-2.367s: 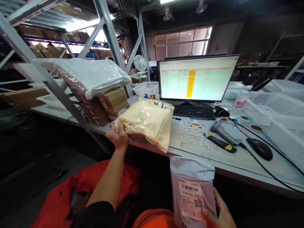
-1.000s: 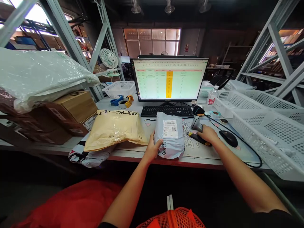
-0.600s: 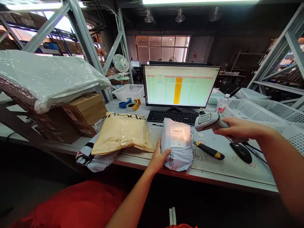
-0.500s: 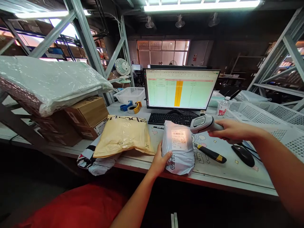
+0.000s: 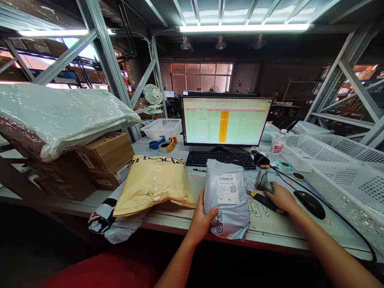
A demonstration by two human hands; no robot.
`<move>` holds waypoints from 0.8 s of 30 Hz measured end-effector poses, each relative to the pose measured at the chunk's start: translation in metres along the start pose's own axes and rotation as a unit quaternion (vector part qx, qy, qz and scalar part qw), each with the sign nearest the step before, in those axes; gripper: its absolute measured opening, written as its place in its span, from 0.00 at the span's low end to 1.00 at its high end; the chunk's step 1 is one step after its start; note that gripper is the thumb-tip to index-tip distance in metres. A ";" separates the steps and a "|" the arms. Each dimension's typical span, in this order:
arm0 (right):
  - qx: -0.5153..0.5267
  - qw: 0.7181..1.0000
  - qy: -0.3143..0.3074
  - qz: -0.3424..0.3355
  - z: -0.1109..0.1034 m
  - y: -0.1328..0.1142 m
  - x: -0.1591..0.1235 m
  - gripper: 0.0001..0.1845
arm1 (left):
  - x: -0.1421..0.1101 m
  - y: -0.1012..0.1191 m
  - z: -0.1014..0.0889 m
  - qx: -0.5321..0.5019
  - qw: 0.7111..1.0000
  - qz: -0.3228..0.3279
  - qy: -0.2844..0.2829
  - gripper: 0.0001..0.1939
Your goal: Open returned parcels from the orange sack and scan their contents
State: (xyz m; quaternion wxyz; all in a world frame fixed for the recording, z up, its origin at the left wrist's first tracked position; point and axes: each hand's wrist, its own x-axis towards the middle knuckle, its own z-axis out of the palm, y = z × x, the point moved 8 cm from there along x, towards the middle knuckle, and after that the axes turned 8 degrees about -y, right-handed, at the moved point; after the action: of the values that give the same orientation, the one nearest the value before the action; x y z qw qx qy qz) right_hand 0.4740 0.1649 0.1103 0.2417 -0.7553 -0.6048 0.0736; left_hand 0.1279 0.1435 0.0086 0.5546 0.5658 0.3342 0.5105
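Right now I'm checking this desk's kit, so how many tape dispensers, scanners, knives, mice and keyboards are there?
Tape dispensers, a blue one and a yellow one: 2
Scanner: 1
Knife: 1
Mouse: 1
Keyboard: 1
Total: 6

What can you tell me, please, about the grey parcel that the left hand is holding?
The grey parcel looks like a soft plastic mailer, roughly rectangular, wrinkled and bulging. Its upward face bears a white label with a barcode and a square code, and dark lettering lower down on the left. I see no opening, but its underside is hidden. It sits at the front edge of the desk, before the keyboard. The left hand grips its left side, thumb on top.
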 end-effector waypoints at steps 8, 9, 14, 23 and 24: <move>-0.154 0.985 -0.044 -0.059 0.021 -0.032 0.060 0.20 | -0.017 -0.006 -0.023 -0.145 0.971 -0.071 0.176 0.46; -0.169 0.979 -0.070 -0.085 0.034 -0.045 0.073 0.18 | -0.017 -0.001 -0.024 -0.153 0.969 -0.052 0.187 0.43; -0.185 0.961 -0.168 -0.117 0.095 -0.085 0.119 0.19 | -0.014 0.002 -0.025 -0.146 0.971 -0.031 0.186 0.41; -0.205 0.949 -0.214 -0.109 0.120 -0.084 0.139 0.27 | -0.014 -0.008 -0.026 -0.102 0.979 -0.019 0.174 0.49; -0.204 0.949 -0.214 -0.112 0.121 -0.085 0.141 0.27 | -0.013 -0.007 -0.026 -0.101 0.980 -0.019 0.169 0.49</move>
State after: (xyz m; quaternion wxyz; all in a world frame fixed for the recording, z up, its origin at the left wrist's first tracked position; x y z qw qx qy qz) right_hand 0.3864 0.3449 0.0685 -0.0458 -0.6824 -0.7251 0.0808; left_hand 0.1014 0.1398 -0.0047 0.5541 0.4059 0.3801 0.6195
